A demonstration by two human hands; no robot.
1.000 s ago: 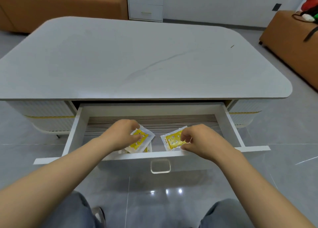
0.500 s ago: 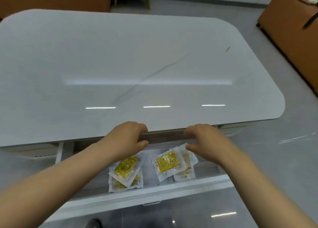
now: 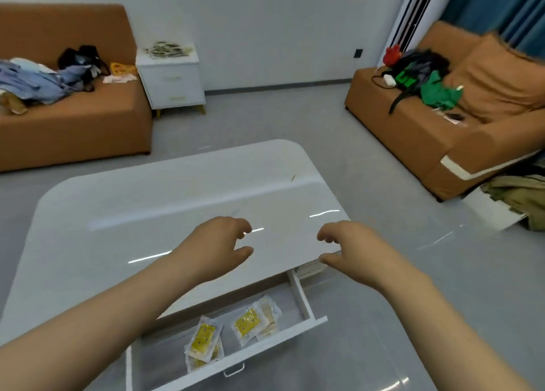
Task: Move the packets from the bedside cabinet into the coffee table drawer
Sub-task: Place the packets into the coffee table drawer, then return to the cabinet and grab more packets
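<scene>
Fingers (image 3: 241, 228) on both hands are loosely curled and apart, gripping nothing; the left hand (image 3: 218, 246) and right hand (image 3: 351, 247) hover over the coffee table (image 3: 118, 213). Yellow packets (image 3: 203, 336) lie in two small piles inside the open drawer (image 3: 300, 297). Further packets (image 3: 166, 49) sit atop the bedside cabinet (image 3: 172, 79) by the far wall.
</scene>
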